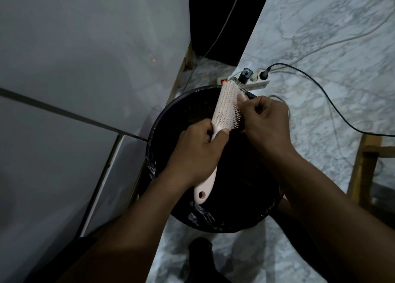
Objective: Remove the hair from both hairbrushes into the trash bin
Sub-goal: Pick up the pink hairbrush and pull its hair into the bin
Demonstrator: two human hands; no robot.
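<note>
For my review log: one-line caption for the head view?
Left hand holds pink hairbrush over black-lined trash bin; right hand picks at bristles.

We see dim light, a grey-veined marble floor (342, 47), and a pale glossy cabinet front (74, 69) on our left with dark seams. A white power strip (245, 82) lies on the floor, plugs in, cords trailing. Wooden furniture leg (363, 167) at right.
</note>
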